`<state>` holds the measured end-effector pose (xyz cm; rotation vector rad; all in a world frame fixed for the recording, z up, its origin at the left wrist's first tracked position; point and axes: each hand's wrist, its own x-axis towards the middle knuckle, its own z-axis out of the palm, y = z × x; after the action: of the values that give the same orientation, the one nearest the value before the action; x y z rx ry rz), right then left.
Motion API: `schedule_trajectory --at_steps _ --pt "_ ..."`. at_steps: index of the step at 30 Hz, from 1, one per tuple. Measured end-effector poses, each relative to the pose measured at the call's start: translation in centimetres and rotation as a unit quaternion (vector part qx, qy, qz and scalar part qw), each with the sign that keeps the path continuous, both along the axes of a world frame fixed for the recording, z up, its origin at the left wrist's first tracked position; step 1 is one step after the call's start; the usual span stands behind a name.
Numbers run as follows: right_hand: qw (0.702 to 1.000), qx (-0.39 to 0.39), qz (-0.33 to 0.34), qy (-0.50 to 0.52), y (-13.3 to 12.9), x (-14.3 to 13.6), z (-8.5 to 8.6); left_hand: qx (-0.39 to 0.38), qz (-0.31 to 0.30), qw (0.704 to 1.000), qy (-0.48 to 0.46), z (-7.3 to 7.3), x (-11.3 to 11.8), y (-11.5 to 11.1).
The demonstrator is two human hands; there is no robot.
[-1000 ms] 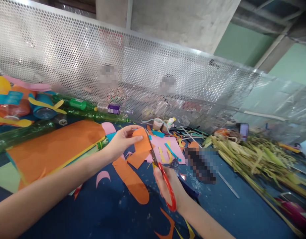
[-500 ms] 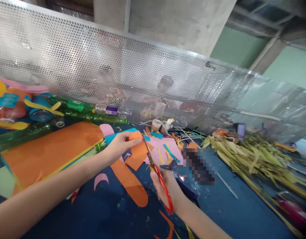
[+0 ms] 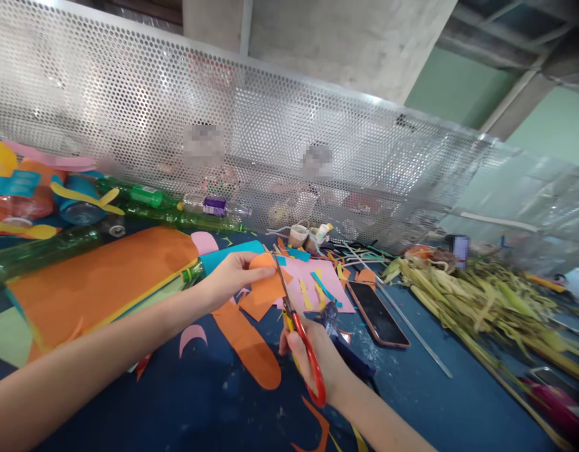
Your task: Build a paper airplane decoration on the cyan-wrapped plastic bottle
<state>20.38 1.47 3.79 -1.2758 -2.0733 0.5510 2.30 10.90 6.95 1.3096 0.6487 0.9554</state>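
Note:
My left hand (image 3: 235, 276) pinches a piece of orange paper (image 3: 266, 290) between thumb and fingers. In my right hand (image 3: 315, 355) are red-handled scissors (image 3: 312, 361), their blades pointing away from me at the paper's right edge. A rounded orange strip (image 3: 251, 351) lies on the blue table (image 3: 176, 408) below my hands. Behind the scissors is a pink sheet (image 3: 312, 282) with yellow and blue scraps on it. A dark blue glue gun (image 3: 350, 351) lies just right of my right hand, partly hidden by it.
A phone (image 3: 378, 314) and a thin clear stick (image 3: 425, 342) lie to the right, before a heap of dry husks (image 3: 472, 295). Green bottles (image 3: 176, 216) and large orange sheets (image 3: 105, 276) occupy the left. A perforated metal panel (image 3: 270, 125) stands behind, with people beyond it.
The scissor handles have spread slightly, with yellow now showing on the inner loop. Both hands stay at nearly the same place, and the view has shifted a little.

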Motion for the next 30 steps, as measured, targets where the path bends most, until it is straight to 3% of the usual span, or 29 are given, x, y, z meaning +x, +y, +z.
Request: schedule_trajectory --at_steps 9,23,27,30 --pt "0.999 -0.01 0.001 0.03 0.4 0.1 -0.7 -0.02 0.006 0.999 0.025 0.1 0.0 0.1" --pt "0.999 -0.037 -0.024 0.012 0.7 0.1 -1.4 -0.034 0.003 0.999 0.003 -0.9 0.2 0.7" --pt "0.994 -0.073 -0.064 0.04 1.1 0.2 -1.9 -0.032 0.006 0.999 -0.005 -1.4 0.2 1.1" --pt "0.985 -0.108 -0.122 0.054 2.3 0.8 -1.2 -0.034 0.009 0.999 0.0 -1.7 0.0 1.7"
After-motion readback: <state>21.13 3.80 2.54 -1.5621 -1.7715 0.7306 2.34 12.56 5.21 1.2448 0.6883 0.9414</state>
